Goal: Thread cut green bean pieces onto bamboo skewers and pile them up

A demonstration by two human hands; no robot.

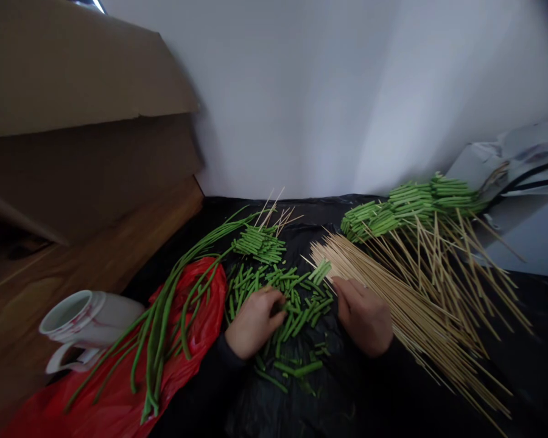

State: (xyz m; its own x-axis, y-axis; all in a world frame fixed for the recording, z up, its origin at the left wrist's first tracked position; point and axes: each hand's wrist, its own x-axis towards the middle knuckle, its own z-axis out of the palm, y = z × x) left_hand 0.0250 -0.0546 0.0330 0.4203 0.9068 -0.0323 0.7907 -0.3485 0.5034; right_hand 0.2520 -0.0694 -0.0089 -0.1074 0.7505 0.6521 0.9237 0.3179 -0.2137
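My left hand (254,321) rests knuckles up on a heap of cut green bean pieces (296,304), its fingers curled and pinched among them. My right hand (363,315) lies at the heap's right side, fingers closed on a bamboo skewer (325,272) that carries a few bean pieces near its tip. A big fan of bare bamboo skewers (429,304) spreads to the right of that hand. Finished bean skewers (259,242) lie just behind the heap.
Long uncut green beans (164,316) lie over a red plastic bag (119,389) at the left, beside a white jug (80,322). More finished bean skewers (411,207) are stacked at the back right. A cardboard box (73,121) stands left; black plastic sheet (301,407) covers the surface.
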